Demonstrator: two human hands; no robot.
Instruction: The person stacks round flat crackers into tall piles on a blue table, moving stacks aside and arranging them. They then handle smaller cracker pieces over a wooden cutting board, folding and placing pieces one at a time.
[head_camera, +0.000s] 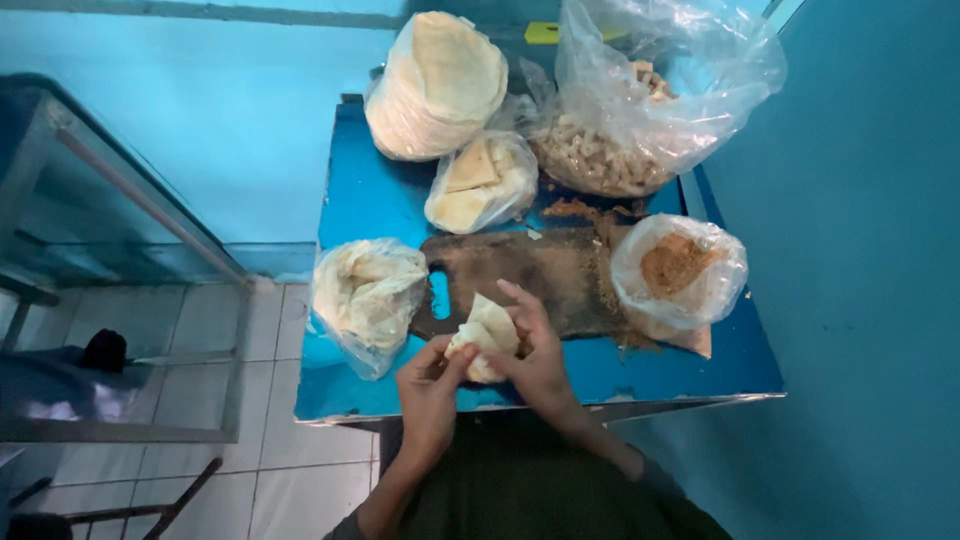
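**Both hands folding a pastry wrapper at the near edge of the blue table**

Left hand (428, 385) and right hand (535, 355) meet on one pale folded pastry wrapper (484, 335), held just above the near edge of the blue table (380, 200). Left fingers curl in and pinch the wrapper's lower left corner, thumb tip against the dough. Right fingers wrap the right side of it — index finger (512, 293) extended upward along the fold, the rest pressed together behind the sheet. Whether filling sits inside the fold cannot be told.

Surroundings, taken from the fingertips:
- Directly beyond them, a dark worn cutting board (540, 275) with a handle slot, crumbs scattered on it.
- Left of the left fingers, just beside them, a clear bag of crumpled pale dough (368, 292).
- Right of the right fingers, past the board's end, an open bag of brown spiced powder (678, 270).
- Farther beyond the board: a small bag of cut wrapper pieces (482, 182), a tall stack of round flatbreads (436, 85) in plastic, and a large clear bag of pale chunky pieces (640, 100).

Nothing lies between the two hands and the board — the bags crowd both flanks, leaving the board as the only open surface.
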